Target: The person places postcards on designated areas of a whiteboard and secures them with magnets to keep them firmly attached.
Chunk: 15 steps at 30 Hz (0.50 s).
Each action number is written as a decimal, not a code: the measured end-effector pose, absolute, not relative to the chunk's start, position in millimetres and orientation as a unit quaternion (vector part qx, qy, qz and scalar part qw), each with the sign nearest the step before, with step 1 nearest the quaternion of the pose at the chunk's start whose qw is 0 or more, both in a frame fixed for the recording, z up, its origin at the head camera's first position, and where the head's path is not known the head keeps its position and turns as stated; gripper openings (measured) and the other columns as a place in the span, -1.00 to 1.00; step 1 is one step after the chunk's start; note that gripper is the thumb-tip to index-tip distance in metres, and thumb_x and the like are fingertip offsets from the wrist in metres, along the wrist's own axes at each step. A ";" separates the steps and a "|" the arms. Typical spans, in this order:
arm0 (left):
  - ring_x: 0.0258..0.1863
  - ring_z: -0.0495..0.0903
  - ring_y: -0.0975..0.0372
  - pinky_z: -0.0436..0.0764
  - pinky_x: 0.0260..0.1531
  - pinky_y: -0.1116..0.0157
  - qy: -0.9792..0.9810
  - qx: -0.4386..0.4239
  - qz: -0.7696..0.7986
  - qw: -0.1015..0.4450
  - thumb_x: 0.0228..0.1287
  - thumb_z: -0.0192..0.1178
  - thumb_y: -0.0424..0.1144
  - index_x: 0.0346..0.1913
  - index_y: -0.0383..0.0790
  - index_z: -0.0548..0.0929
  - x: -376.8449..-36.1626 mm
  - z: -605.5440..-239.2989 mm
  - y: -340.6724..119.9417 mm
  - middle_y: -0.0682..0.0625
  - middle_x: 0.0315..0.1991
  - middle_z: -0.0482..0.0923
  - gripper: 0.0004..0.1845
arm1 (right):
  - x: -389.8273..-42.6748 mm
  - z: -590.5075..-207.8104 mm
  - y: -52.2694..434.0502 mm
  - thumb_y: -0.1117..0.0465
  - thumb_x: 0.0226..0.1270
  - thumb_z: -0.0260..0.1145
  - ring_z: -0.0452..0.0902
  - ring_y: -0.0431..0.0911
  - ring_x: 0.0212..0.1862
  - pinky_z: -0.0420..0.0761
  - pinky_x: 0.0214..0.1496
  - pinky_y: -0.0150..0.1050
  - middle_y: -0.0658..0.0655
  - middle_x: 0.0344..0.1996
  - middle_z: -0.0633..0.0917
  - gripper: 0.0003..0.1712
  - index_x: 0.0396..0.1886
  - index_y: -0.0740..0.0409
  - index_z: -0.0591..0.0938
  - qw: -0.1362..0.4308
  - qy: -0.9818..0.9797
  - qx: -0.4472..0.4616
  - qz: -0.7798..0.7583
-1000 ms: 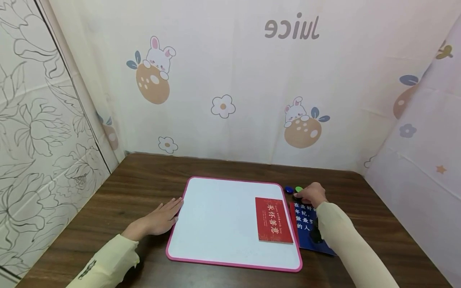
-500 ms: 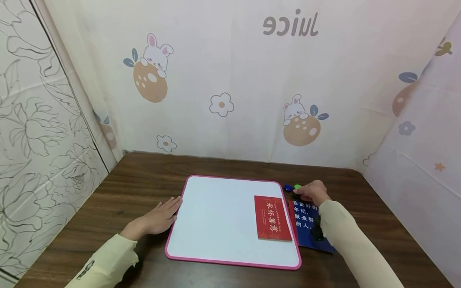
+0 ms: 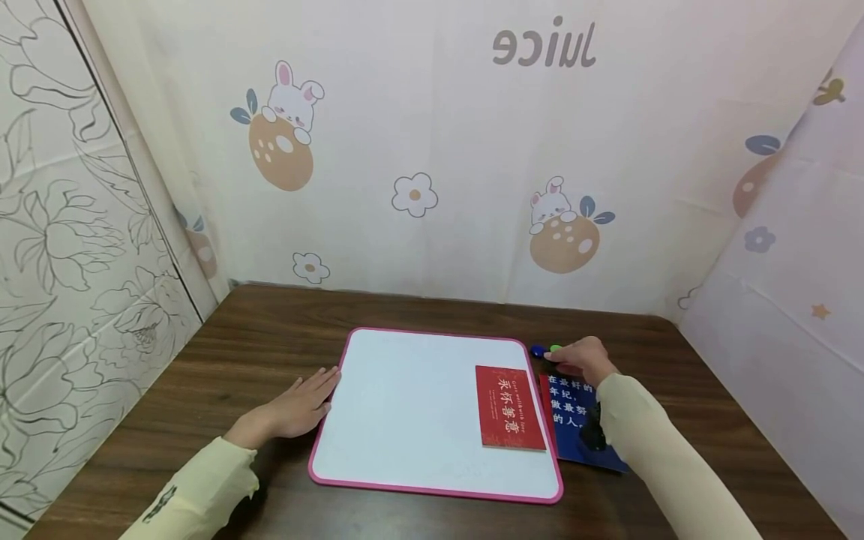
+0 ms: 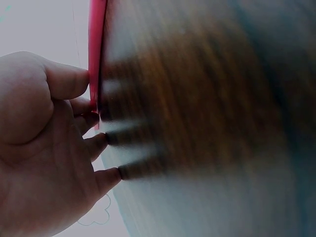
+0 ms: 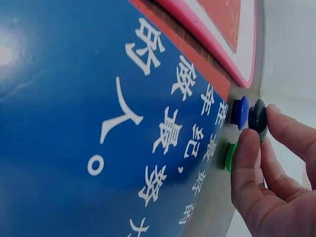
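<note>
A whiteboard (image 3: pixel 405 420) with a pink rim lies flat on the table. At its left rim my left hand (image 3: pixel 297 409) rests with straight fingers, the fingertips touching the edge. Between thumb and fingers, my right hand (image 3: pixel 586 360) pinches a round black button magnet (image 5: pixel 257 118) just past the board's right side. Close by sit a blue magnet (image 5: pixel 240 112) and a green magnet (image 5: pixel 230 156), the green one partly hidden behind the fingers. On the board's right part lies a red card (image 3: pixel 511 409) with white writing.
Under my right forearm, beside the board, a blue card (image 3: pixel 567 439) with white writing lies on top of something red that shows along its left edge. The dark wooden table (image 3: pixel 283 322) ends at a patterned curtain (image 3: pixel 418 247) at the back.
The head view has tipped slightly, so the scene sits a little higher and further left. Both hands stay at nearly the same places, with no clear change of hold.
</note>
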<state>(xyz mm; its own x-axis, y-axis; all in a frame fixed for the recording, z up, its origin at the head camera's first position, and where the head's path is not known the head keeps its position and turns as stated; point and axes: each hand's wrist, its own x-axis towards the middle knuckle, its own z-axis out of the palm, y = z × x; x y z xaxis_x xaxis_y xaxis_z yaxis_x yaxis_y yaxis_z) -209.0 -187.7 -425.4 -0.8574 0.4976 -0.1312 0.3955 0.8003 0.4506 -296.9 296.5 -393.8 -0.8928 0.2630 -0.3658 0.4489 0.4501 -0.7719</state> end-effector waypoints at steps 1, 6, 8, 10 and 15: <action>0.42 -0.08 -0.21 -0.09 0.27 -0.26 0.941 0.237 0.208 0.123 0.46 -0.07 -0.29 0.43 -0.48 0.09 -208.9 -425.4 -187.8 -0.35 0.45 -0.02 -0.41 | -296.1 -393.1 295.3 0.21 0.21 0.39 0.62 0.03 -0.25 0.58 0.00 -0.06 0.39 -0.11 0.57 -0.46 0.03 0.54 0.49 0.098 0.846 0.208 -0.480; 0.43 -0.09 -0.19 -0.10 0.28 -0.25 0.942 0.234 0.205 0.123 0.46 -0.08 -0.29 0.43 -0.47 0.07 -210.5 -427.4 -188.5 -0.34 0.45 -0.03 -0.41 | -292.0 -391.0 288.0 0.20 0.21 0.39 0.61 0.02 -0.28 0.59 -0.01 -0.07 0.32 -0.19 0.61 -0.49 0.01 0.52 0.54 0.099 0.848 0.201 -0.480; 0.43 -0.09 -0.19 -0.10 0.28 -0.24 0.943 0.232 0.204 0.124 0.46 -0.08 -0.29 0.44 -0.47 0.07 -211.0 -428.2 -188.9 -0.33 0.46 -0.03 -0.41 | -292.2 -391.9 285.5 0.20 0.21 0.39 0.61 0.00 -0.31 0.62 -0.07 -0.11 0.28 -0.24 0.63 -0.52 -0.02 0.50 0.56 0.099 0.847 0.197 -0.483; 0.43 -0.09 -0.19 -0.11 0.28 -0.25 0.943 0.233 0.206 0.123 0.46 -0.08 -0.30 0.44 -0.47 0.07 -211.0 -428.1 -189.2 -0.33 0.45 -0.03 -0.41 | -293.3 -393.3 283.3 0.21 0.22 0.39 0.61 -0.04 -0.35 0.64 -0.13 -0.16 0.23 -0.31 0.65 -0.56 -0.06 0.49 0.59 0.099 0.846 0.193 -0.487; 0.43 -0.09 -0.19 -0.10 0.28 -0.24 0.943 0.235 0.204 0.120 0.46 -0.09 -0.31 0.44 -0.47 0.07 -211.1 -428.9 -189.2 -0.33 0.45 -0.03 -0.42 | -294.9 -396.1 277.0 0.23 0.21 0.40 0.61 -0.08 -0.40 0.64 -0.17 -0.19 0.18 -0.39 0.67 -0.61 -0.11 0.49 0.62 0.100 0.845 0.178 -0.494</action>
